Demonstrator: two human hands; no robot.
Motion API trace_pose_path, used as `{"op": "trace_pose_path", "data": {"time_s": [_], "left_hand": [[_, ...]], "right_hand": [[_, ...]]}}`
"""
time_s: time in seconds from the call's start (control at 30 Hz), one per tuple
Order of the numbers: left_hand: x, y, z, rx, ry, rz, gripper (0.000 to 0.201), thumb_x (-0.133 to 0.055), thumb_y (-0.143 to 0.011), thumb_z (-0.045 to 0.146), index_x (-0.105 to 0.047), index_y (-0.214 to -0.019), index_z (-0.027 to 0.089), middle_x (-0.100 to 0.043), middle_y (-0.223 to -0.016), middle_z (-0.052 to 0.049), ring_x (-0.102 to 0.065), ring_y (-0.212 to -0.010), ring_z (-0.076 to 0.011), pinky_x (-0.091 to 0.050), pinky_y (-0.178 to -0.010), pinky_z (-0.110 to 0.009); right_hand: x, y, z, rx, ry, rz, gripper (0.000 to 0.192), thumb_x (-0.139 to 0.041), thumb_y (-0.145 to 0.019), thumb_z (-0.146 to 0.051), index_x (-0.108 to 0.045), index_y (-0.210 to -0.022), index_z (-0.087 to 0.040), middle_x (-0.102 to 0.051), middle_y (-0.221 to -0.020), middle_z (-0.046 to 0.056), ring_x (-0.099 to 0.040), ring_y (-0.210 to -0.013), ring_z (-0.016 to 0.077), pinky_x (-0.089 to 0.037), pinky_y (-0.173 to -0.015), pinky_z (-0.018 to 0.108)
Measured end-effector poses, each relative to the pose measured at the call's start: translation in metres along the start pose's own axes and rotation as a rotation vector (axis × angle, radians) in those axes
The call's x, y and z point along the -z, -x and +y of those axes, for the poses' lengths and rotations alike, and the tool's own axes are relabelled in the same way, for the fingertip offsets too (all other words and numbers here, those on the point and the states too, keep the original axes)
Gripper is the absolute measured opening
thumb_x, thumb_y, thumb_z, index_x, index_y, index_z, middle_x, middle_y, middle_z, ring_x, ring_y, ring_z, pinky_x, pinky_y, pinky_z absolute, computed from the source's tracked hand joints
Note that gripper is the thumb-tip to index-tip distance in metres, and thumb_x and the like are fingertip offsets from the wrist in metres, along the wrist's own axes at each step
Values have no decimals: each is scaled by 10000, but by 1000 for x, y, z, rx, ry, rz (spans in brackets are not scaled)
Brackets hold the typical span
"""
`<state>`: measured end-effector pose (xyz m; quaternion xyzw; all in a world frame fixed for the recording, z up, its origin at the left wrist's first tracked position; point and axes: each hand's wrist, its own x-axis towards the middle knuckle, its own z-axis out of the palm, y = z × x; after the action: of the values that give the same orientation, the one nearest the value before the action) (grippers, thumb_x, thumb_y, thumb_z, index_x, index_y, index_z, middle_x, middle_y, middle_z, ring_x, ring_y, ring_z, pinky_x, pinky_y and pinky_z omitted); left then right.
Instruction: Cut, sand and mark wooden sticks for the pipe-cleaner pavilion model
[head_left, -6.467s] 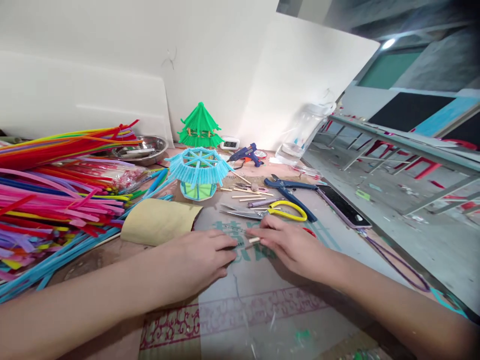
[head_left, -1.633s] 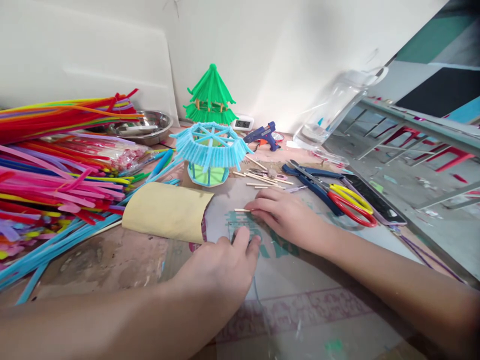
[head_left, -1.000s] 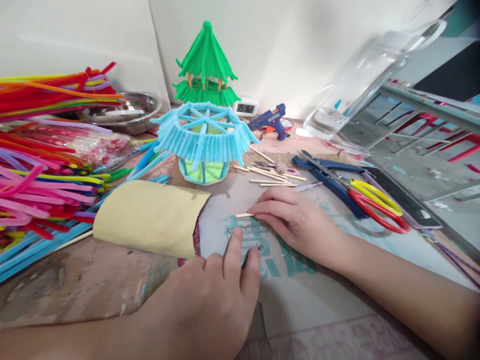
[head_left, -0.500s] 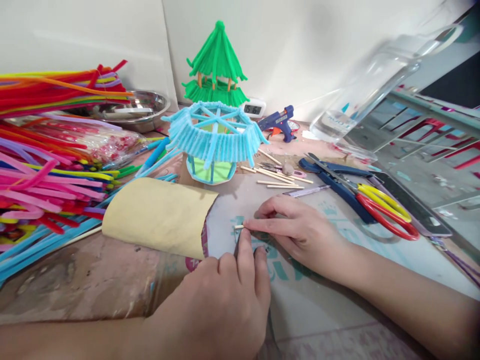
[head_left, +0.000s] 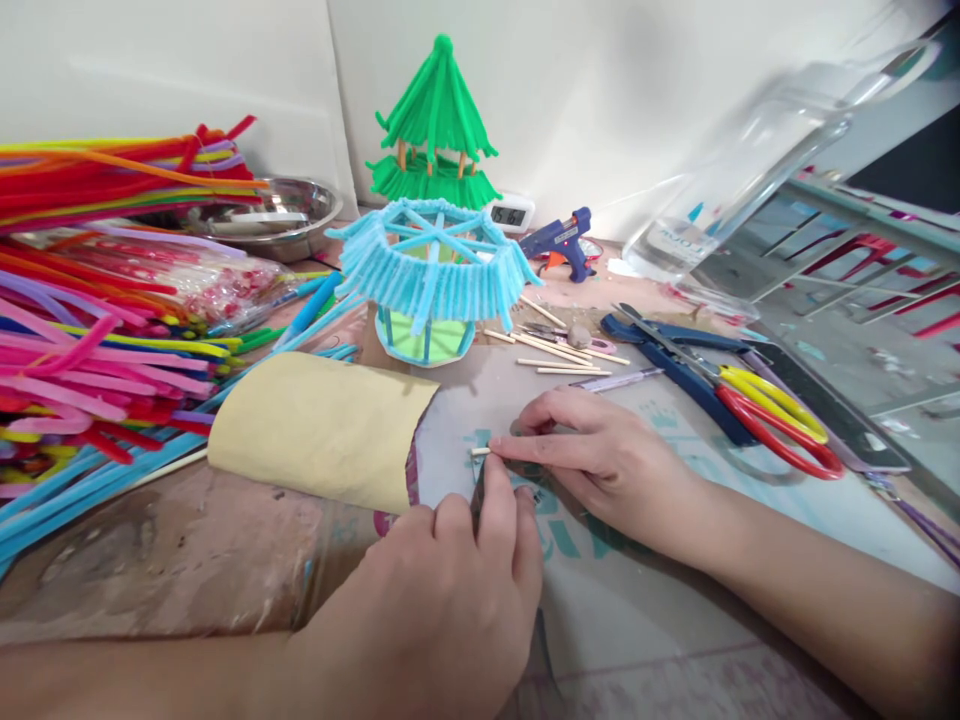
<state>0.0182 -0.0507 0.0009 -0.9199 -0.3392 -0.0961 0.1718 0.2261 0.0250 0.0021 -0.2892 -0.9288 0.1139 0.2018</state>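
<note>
A short piece of wooden stick point(head_left: 480, 451) lies low over the printed plastic sheet. My right hand point(head_left: 600, 455) pinches it, with the index finger stretched along it. From below, the index fingertip of my left hand point(head_left: 457, 590) presses against the same stick, its other fingers curled in. Whatever else the left palm covers is hidden; a narrow dark shape shows under its index finger. Left of the fingertips rests a curved sheet of yellow paper point(head_left: 322, 430). Behind stands a light-blue pipe-cleaner pavilion frame point(head_left: 435, 255) with a green base.
Several wooden sticks point(head_left: 562, 368) lie beyond my right hand. Scissors point(head_left: 780, 405) and dark-blue pliers point(head_left: 667, 380) rest at right, near a phone point(head_left: 825, 405). A glue gun point(head_left: 562, 243), a green pipe-cleaner roof point(head_left: 439, 110) and a metal bowl point(head_left: 277, 215) stand behind. Pipe-cleaner bundles point(head_left: 90, 350) fill the left.
The view has shifted very slightly. Both hands keep the same hold at the stick, with hardly any visible movement.
</note>
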Motion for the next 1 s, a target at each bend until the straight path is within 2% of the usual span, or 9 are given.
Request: {"op": "trace_pose_path", "data": {"time_s": [0.4, 0.63, 0.9, 1.0], "left_hand": [[-4, 0, 2, -20, -26, 18, 386, -414, -944, 174, -653, -1237, 97, -710, -1168, -221, -641, -529, -165, -448, -391, -256], [6, -4, -1, -34, -37, -112, 414, -428, -942, 168, -614, -1308, 115, -683, -1227, -219, -668, -587, -159, -487, -427, -244], [-1, -2, 1, -16, -4, -57, 406, -418, -957, 205, -627, -1289, 102, -686, -1217, -225, -652, -560, -175, -484, -410, -273], [1, -2, 0, -9, 2, -51, 398, -419, -959, 213, -640, -1280, 132, -703, -1198, -197, -650, -567, -171, -489, -417, -271]], "right_hand": [[0, 0, 1, 16, 5, 2, 302, -498, -946, -88, -738, -1096, -193, -668, -949, 93, -611, -856, 175, -507, -718, 294], [1, -1, -2, 21, 31, 7, 292, -500, -950, -104, -742, -1081, -201, -675, -935, 91, -614, -839, 173, -511, -702, 292], [1, 1, 0, 30, 55, -17, 282, -502, -962, -131, -738, -1105, -190, -672, -946, 94, -605, -836, 178, -499, -701, 298], [1, 1, 0, 34, 65, -7, 279, -500, -965, -140, -738, -1102, -191, -669, -937, 92, -599, -836, 180, -497, -706, 302]]}}
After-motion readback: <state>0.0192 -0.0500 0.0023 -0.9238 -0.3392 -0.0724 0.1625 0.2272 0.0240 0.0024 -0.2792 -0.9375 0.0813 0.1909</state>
